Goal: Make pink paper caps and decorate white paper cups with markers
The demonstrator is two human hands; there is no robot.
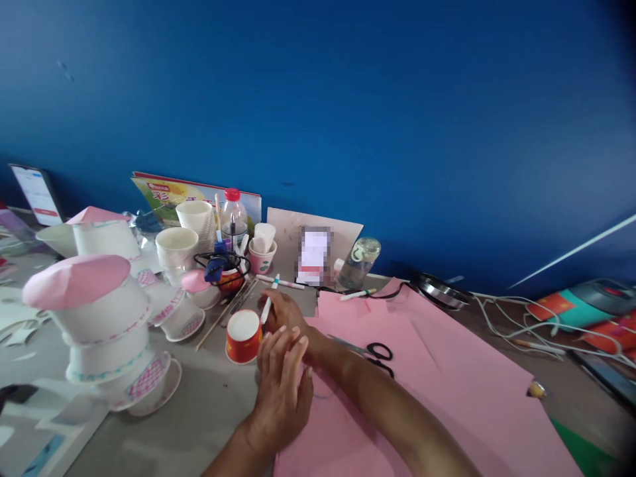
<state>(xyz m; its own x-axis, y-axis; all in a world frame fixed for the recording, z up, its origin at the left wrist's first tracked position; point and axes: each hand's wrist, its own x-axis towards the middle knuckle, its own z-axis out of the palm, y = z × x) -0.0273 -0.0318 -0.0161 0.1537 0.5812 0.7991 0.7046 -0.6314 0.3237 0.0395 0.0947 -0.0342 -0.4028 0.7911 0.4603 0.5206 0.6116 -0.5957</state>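
My right hand point(283, 311) is closed around a white marker with a teal end point(269, 299), just beside a small red paper cup point(243, 346) that stands on the grey table. In front of my right wrist is my left hand point(281, 381); its fingers are stretched out and nothing is in them. Under both arms lies a large pink sheet of paper point(447, 371). Black-handled scissors point(380, 351) rest on it, right of my right forearm. A second marker point(285, 283) lies behind my right hand.
White paper-cup towers with pink tops point(79, 281) stand at the left. Behind are stacked cups point(199, 222), a red-capped bottle point(233, 212), a propped phone point(314, 255) and a glass jar point(360, 262). Tape point(442, 291) and white cables point(501, 324) lie at the right, before a blue wall.
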